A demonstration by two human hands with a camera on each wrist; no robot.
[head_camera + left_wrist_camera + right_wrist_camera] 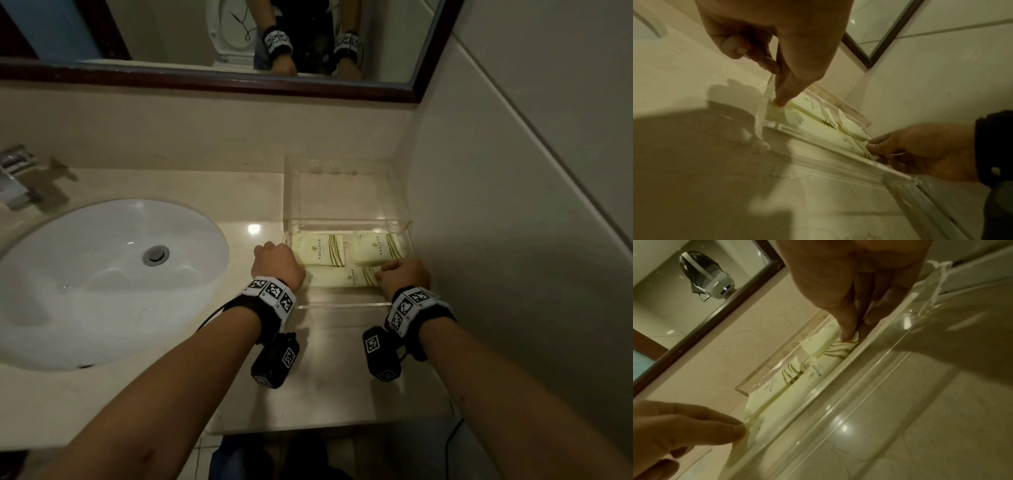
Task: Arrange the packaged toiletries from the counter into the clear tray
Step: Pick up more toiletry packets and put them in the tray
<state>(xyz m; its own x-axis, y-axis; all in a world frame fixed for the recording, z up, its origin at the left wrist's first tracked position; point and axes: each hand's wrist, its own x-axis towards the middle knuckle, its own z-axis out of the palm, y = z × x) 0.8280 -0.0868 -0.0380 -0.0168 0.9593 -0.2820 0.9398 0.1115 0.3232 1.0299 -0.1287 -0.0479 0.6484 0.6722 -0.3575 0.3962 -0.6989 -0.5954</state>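
A clear tray (342,305) stands on the counter against the right wall. Three cream packets lie in its low front section: two at the back (318,248) (376,248) and a long front packet (342,278) along the near wall. My left hand (277,262) is at the tray's left wall, and its fingertips (780,99) pinch the front packet's (828,134) left end. My right hand (404,274) reaches down at the tray's right end, and its thumb and fingers (847,335) pinch the same packet's (818,378) striped right end.
A white sink (102,274) fills the counter's left, with a chrome faucet (17,181) behind it. The tiled side wall (513,222) runs close along the tray's right. A framed mirror (239,78) hangs above. The counter's front edge (308,426) is near my forearms.
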